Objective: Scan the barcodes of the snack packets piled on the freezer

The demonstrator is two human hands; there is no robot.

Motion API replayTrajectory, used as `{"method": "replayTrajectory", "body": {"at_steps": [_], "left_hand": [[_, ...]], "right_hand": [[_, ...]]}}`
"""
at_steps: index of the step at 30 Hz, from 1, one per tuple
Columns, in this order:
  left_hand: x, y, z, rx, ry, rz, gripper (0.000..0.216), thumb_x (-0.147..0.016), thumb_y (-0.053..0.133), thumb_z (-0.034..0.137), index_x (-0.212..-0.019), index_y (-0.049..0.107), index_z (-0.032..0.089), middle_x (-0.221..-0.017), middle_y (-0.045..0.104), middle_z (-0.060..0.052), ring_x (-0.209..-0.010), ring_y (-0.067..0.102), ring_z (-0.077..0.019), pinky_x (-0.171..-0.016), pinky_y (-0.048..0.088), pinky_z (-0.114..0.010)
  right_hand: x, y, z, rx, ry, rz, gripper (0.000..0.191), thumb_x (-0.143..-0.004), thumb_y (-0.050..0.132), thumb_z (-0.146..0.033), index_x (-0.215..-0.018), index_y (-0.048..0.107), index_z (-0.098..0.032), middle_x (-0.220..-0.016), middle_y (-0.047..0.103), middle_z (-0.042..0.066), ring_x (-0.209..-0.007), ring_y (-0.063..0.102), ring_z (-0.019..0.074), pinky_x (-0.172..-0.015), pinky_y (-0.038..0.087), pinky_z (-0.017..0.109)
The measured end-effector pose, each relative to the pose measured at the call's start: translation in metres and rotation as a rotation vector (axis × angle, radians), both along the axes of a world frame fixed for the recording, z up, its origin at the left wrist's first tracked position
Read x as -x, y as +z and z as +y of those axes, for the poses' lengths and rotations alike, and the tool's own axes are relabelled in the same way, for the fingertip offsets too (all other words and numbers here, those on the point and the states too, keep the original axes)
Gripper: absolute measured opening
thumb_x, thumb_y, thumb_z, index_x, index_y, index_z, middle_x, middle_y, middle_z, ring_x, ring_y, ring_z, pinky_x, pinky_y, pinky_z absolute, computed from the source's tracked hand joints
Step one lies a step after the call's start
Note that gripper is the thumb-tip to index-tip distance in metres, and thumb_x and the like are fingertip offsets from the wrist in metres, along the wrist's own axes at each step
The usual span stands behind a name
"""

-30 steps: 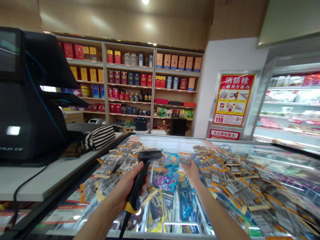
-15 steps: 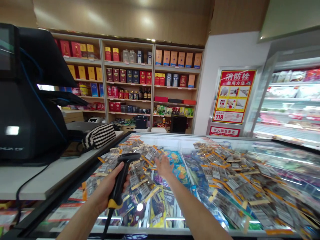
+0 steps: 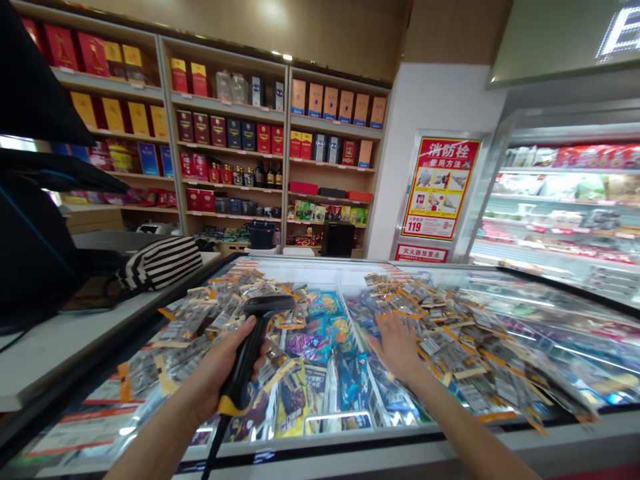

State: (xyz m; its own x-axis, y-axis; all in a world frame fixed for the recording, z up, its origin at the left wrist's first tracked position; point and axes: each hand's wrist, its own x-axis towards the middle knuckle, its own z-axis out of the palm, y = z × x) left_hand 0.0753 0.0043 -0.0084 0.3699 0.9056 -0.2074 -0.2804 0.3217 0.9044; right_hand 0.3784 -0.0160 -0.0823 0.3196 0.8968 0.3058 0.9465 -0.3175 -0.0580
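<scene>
We held a corded barcode scanner (image 3: 249, 353), left of centre above the glass-topped chest freezer (image 3: 350, 460), our left grip (image 3: 220, 367) clasped round its handle, our right grip (image 3: 397, 343) spread at the right heap of clear packets (image 3: 465, 340), another heap (image 3: 200, 320) lying left.

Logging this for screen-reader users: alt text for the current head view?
A person's left hand grips a black-and-yellow handheld scanner over a glass-topped case; the right hand, spread open, is at the left edge of a pile of small clear packets. Bagged goods show through the glass; shelves of boxes stand behind.
</scene>
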Motion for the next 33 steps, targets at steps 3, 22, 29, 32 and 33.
{"method": "replayTrajectory", "body": {"at_steps": [3,22,29,32,33], "left_hand": [[-0.009,0.002,-0.004,0.002,-0.021,-0.011,0.023,-0.073,0.048,0.037,-0.070,0.053,0.014,-0.050,0.051,0.001,-0.036,0.044,-0.0069,-0.033,0.038,-0.018],[-0.014,-0.009,0.000,0.007,-0.051,-0.013,0.026,-0.074,0.047,0.039,-0.070,0.052,0.014,-0.051,0.052,0.001,-0.037,0.043,-0.0059,-0.033,0.037,-0.017],[-0.004,-0.010,0.001,0.045,-0.036,-0.026,0.026,-0.074,0.047,0.039,-0.069,0.052,0.014,-0.049,0.051,0.001,-0.037,0.044,-0.0061,-0.034,0.038,-0.017],[0.005,-0.007,0.000,0.057,-0.027,0.010,0.030,-0.072,0.049,0.042,-0.064,0.052,0.013,-0.049,0.050,0.001,-0.037,0.043,-0.0056,-0.034,0.038,-0.016],[0.007,-0.006,-0.001,0.055,-0.023,0.016,0.031,-0.071,0.049,0.043,-0.063,0.052,0.013,-0.049,0.050,0.001,-0.037,0.042,-0.0054,-0.033,0.037,-0.016]], "right_hand": [[-0.019,-0.016,-0.016,0.027,-0.008,-0.092,0.056,-0.077,0.026,-0.051,-0.121,0.038,-0.019,-0.133,0.026,0.013,-0.122,0.015,0.0312,-0.091,0.006,0.056],[-0.041,0.027,0.003,0.157,-0.044,0.052,0.033,-0.072,0.043,-0.042,-0.082,0.061,-0.015,-0.083,0.062,0.014,-0.081,0.056,0.0254,-0.067,0.038,0.033],[-0.026,0.009,0.008,0.101,0.084,0.175,0.033,-0.059,0.058,-0.039,-0.085,0.059,-0.019,-0.088,0.062,0.008,-0.085,0.055,0.0225,-0.068,0.036,0.028],[-0.012,0.007,0.023,-0.052,0.110,0.398,0.028,-0.056,0.059,-0.038,-0.076,0.056,-0.018,-0.076,0.062,0.006,-0.073,0.056,0.0193,-0.061,0.036,0.025],[-0.007,0.006,0.028,-0.135,0.100,0.495,0.028,-0.057,0.058,-0.039,-0.075,0.055,-0.018,-0.073,0.062,0.005,-0.070,0.056,0.0189,-0.059,0.036,0.025]]}}
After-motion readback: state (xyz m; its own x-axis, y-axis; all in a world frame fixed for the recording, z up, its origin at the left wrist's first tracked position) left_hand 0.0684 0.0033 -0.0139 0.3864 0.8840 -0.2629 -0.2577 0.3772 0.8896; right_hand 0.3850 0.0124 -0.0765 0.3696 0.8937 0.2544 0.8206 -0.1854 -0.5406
